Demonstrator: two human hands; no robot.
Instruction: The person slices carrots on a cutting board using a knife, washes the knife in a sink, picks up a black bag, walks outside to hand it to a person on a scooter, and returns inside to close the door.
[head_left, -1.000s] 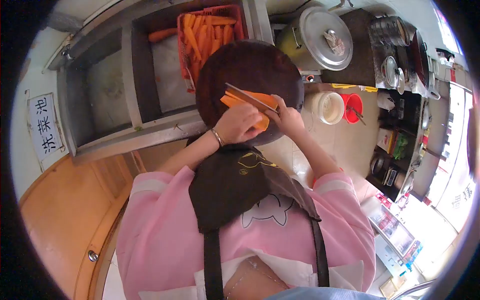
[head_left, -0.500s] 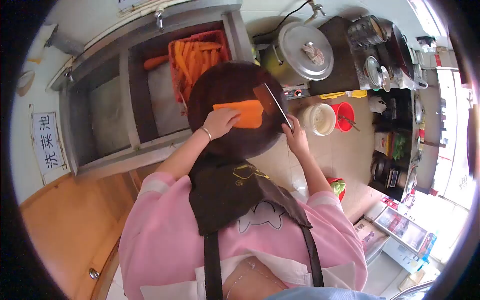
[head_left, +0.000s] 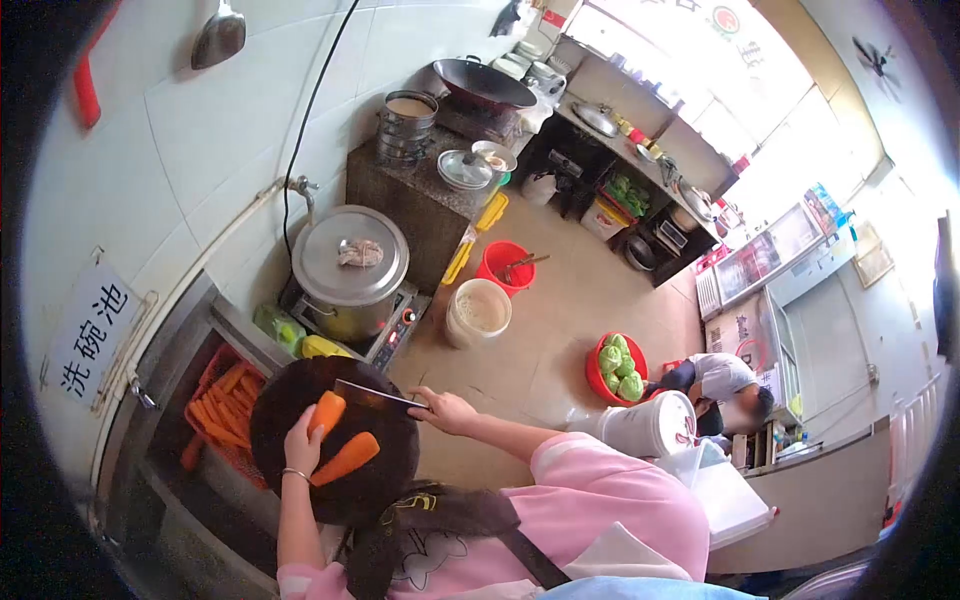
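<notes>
A round dark chopping board lies at the lower left of the view. My left hand is closed around a peeled carrot over it, the thick end pointing away from me. Beside that hand a second orange carrot lies on the board, touching or nearly touching my fingers. My right hand grips the handle of a cleaver. Its blade is over the board's far right part, just right of the held carrot.
Left of the board, a red basket of carrots sits in the sink. Beyond stands a large lidded pot. A white bucket, a red bucket and a red basin of green vegetables are on the floor. Another person crouches right.
The view has swung right and up, bringing in the floor and a crouching person. Earlier my left hand lay over a wide orange mass; now one carrot is raised and another lies apart.
</notes>
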